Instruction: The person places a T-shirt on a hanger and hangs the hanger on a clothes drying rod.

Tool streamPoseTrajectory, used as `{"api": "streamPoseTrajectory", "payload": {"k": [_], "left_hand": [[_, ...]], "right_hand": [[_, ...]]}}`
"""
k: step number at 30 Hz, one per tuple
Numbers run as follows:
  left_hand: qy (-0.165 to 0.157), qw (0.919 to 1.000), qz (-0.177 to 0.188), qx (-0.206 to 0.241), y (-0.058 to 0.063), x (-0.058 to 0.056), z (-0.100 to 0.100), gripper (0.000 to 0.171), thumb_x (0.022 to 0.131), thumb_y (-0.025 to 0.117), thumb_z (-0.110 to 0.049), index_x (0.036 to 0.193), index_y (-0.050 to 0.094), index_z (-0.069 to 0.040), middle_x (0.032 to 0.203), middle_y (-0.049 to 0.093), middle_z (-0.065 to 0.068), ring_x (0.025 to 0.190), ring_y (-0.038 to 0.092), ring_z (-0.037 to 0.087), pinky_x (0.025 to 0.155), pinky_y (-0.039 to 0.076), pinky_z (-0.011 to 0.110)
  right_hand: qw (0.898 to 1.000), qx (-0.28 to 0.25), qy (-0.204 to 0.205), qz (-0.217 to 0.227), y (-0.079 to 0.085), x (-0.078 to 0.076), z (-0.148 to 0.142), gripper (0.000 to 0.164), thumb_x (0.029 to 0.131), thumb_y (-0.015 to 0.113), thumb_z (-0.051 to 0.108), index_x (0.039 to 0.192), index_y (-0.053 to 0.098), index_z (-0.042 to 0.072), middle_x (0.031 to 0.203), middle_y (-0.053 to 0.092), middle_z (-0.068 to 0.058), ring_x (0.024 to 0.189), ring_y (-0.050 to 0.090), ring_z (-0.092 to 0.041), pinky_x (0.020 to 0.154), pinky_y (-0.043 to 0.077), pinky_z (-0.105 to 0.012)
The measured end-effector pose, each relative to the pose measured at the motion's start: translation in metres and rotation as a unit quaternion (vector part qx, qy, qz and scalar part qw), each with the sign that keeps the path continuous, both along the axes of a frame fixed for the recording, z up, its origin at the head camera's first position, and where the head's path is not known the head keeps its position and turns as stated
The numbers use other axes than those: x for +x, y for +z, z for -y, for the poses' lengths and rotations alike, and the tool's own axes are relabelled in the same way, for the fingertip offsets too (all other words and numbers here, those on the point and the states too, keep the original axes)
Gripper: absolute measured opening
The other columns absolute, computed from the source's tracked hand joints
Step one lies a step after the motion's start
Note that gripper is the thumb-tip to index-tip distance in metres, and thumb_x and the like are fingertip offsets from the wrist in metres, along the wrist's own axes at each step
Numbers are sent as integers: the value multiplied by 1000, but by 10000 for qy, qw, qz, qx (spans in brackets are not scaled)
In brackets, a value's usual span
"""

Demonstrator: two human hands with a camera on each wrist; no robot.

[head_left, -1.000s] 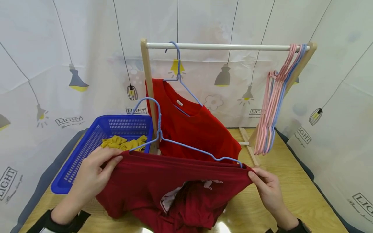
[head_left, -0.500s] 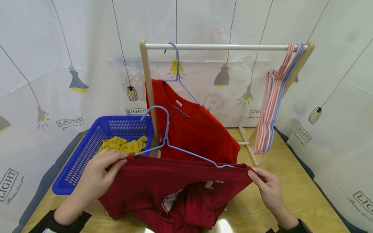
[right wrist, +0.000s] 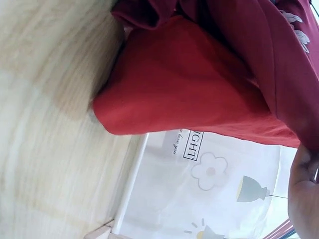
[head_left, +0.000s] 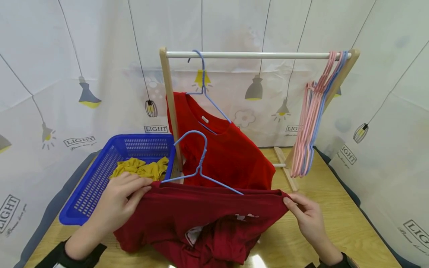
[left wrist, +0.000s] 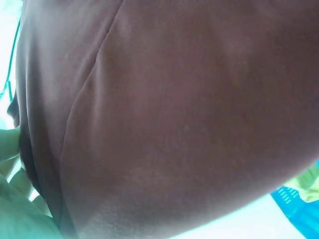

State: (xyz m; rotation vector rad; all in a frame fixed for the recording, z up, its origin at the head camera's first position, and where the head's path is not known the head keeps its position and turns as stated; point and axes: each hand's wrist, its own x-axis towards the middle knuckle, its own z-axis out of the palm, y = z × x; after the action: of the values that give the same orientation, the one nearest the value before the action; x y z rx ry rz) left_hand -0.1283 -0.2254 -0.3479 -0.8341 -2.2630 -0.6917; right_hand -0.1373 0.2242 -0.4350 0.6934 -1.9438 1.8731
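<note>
Blue basket: had crumpled yellow cloth in it
Left grip: pinched one top corner of the dark red shirt
Right grip: pinched the other corner
Dark red shirt: spread between them, over the tabletop
Blue hanger: stuck partly inside the shirt, lower than a second ago, its right end now hidden
</note>
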Motion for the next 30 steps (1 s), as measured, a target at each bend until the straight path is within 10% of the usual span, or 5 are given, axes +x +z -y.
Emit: {"api": "streamPoseTrajectory", "payload": {"k": [30], "left_hand": [[171, 9998, -89, 21, -2, 6, -21, 26, 75, 71, 4, 95, 72, -12, 83, 68, -4, 76, 52, 10, 70, 35, 28]], "right_hand": [[9913, 281, 30, -1285, -2, -13, 15, 36, 74, 56, -29, 95, 68, -4, 85, 66, -3, 71, 59, -5, 55, 45, -18]]}}
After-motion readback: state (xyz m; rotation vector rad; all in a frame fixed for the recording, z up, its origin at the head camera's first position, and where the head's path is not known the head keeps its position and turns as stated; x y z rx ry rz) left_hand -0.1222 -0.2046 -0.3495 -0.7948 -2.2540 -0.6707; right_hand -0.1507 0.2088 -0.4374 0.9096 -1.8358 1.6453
